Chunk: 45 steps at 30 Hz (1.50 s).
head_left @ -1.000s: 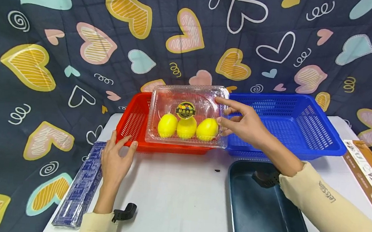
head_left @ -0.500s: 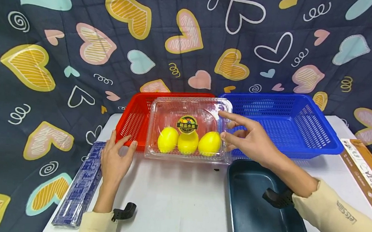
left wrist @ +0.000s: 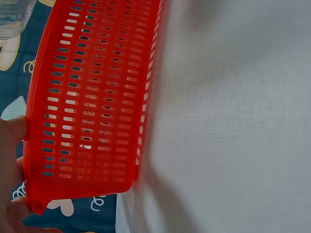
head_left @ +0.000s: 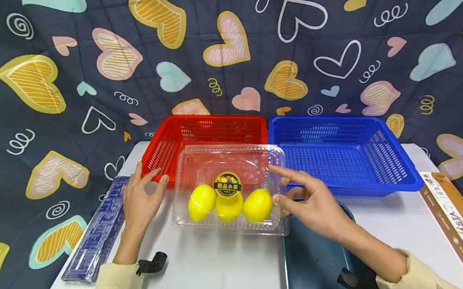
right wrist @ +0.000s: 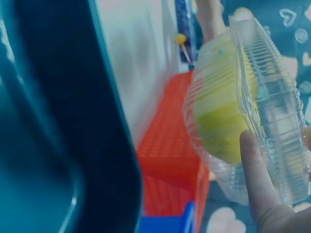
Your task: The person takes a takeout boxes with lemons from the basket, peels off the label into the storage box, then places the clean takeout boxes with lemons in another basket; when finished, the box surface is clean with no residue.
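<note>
R hand (head_left: 313, 203) pinches the right edge of the clear clamshell box (head_left: 231, 186) w/ three lemons (head_left: 229, 204), thumb under, fingers on top. Box is off the red basket (head_left: 211, 135), tilted, low over the desk (head_left: 220, 264), just left of the dark tray (head_left: 328, 275). L hand (head_left: 140, 196), fingers relaxed, steadies the red basket's near-left corner. Step looks like carrying the box out; next prob needs a level set-down w/o the lemons rolling.
</note>
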### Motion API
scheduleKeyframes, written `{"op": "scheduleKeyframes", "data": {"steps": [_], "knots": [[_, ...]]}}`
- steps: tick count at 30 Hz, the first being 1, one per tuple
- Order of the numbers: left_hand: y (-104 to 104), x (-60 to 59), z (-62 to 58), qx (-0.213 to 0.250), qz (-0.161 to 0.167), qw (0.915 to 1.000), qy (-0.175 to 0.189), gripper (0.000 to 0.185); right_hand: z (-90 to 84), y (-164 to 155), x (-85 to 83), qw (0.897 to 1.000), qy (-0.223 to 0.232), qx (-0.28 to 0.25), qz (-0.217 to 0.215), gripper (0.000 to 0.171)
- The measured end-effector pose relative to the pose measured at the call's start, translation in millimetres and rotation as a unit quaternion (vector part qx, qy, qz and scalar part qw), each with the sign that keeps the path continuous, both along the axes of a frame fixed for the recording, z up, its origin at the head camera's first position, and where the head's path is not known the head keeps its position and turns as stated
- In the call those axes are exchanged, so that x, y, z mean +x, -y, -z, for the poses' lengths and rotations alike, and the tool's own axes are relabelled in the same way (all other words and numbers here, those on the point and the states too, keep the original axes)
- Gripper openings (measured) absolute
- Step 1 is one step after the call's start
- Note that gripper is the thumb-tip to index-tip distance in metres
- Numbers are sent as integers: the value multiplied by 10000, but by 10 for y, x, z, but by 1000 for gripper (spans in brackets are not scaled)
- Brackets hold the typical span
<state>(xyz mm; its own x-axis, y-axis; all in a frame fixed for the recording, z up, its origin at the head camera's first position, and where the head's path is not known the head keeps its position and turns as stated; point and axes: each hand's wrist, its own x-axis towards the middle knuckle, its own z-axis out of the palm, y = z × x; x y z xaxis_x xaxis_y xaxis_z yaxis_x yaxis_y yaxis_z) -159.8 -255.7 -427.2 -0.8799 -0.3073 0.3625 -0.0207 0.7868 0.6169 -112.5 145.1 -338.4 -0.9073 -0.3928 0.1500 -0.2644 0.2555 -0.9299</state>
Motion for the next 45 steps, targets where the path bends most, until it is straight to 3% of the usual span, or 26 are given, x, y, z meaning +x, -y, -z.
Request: {"op": "scheduleKeyframes", "data": {"steps": [10,19,34,38,45], "knots": [[-3,8,-13,21,23,10000,26,47,155,13,266,9993,29,354,-85,57],[6,2,2,42,13,10000,8,47,316,59,337,9990,96,280,-336,52],[0,-5,1,108,31,9999,-41,44,423,98,255,9955,731,458,-398,50],[-5,-5,-10,111,31,9999,-60,44,395,76,208,9946,606,559,-633,51],[-4,2,-15,102,50,9999,-33,45,359,-6,93,9841,338,1290,-1171,55]]}}
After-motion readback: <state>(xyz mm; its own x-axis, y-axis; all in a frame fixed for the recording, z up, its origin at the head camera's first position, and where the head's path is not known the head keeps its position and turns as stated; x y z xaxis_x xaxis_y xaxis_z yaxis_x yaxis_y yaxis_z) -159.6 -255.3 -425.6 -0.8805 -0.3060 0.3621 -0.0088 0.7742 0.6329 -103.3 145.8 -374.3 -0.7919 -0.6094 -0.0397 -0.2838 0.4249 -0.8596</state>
